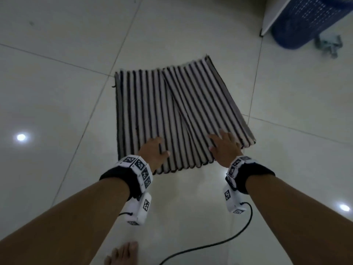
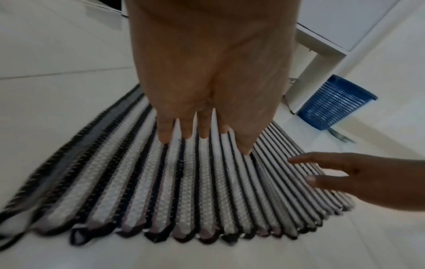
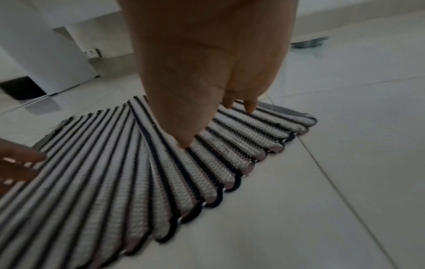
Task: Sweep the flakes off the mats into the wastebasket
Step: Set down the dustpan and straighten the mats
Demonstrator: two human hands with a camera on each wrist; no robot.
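Observation:
Two black-and-white striped mats lie on the tiled floor. The right mat (image 1: 206,100) is skewed and overlaps the left mat (image 1: 141,115). My left hand (image 1: 155,150) rests flat on the near part of the left mat, its fingers (image 2: 184,127) straight and spread. My right hand (image 1: 223,144) lies flat on the near corner of the right mat, fingers (image 3: 248,105) touching the ribs. The blue wastebasket (image 1: 305,20) stands on the floor at the far right, beyond the mats. I see no flakes on the mats in any view.
A white furniture panel (image 1: 275,14) stands beside the wastebasket, with a grey caster (image 1: 328,44) near it. A black cable (image 1: 229,240) trails over the floor close to me, and my bare foot (image 1: 122,253) is at the bottom edge. Open tiles surround the mats.

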